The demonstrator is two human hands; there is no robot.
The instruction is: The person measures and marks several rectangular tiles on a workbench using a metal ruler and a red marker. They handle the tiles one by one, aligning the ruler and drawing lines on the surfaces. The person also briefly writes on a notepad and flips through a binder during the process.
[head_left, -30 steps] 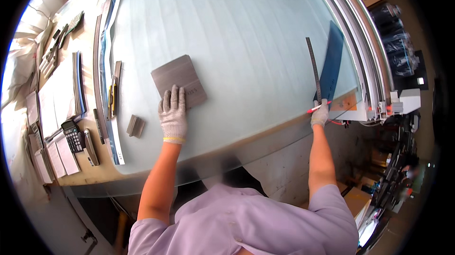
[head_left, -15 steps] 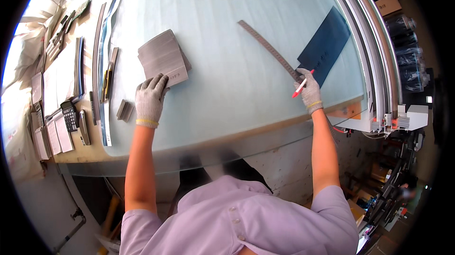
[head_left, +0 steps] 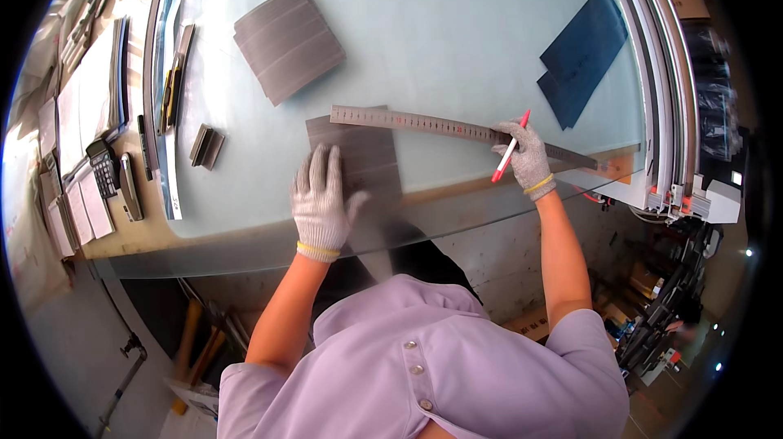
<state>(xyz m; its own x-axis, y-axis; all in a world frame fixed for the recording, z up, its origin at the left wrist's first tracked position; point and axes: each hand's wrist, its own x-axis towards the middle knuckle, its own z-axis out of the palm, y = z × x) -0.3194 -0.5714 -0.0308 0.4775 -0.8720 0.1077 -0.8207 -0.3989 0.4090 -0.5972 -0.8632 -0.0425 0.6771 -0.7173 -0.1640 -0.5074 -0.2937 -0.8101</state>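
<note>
My left hand [head_left: 318,201], in a pale knit glove, lies with fingers stretched out on a grey-brown sheet [head_left: 371,157] at the table's front edge. A steel ruler [head_left: 424,122] slants across the top of that sheet. My gloved right hand [head_left: 528,153] grips the ruler beyond its middle and also carries a red and white marker pen [head_left: 507,157] between the fingers. Farther back sits a neat stack of grey-brown sheets [head_left: 289,43]. Dark blue sheets [head_left: 583,55] lie beyond my right hand.
Along the left stand a small metal profile piece [head_left: 207,148], a yellow and black cutter knife [head_left: 170,96], a calculator [head_left: 103,168], a stapler [head_left: 130,186] and papers [head_left: 88,104]. A metal rail [head_left: 665,72] borders the glass-topped table [head_left: 457,23] on the right.
My left hand has left the stack and moved right and nearer, onto a single sheet. The ruler has swung from beside the blue sheets to lie across this sheet.
</note>
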